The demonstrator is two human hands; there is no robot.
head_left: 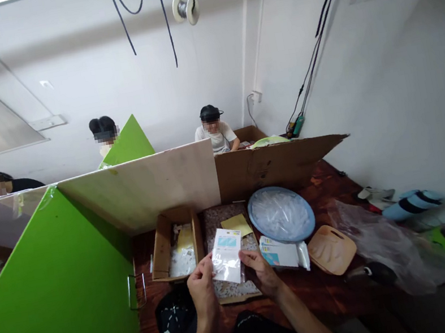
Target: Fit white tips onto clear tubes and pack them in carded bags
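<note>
A white card packet [227,257] is pinched at its side edges between both hands [203,289] [262,272], fingers nearly closed, above a shallow tray [239,299]; if gripped unevenly, its glossy sleeve could slip or crease.

Left hand [202,283] and right hand [261,272]: one pair, raised, fingers bent, thumbs inward; both forearms bare, converging.

The cardboard box [160,258] lies left of the tray [239,299], the basin [282,214] right, the partition [144,189] behind.
</note>
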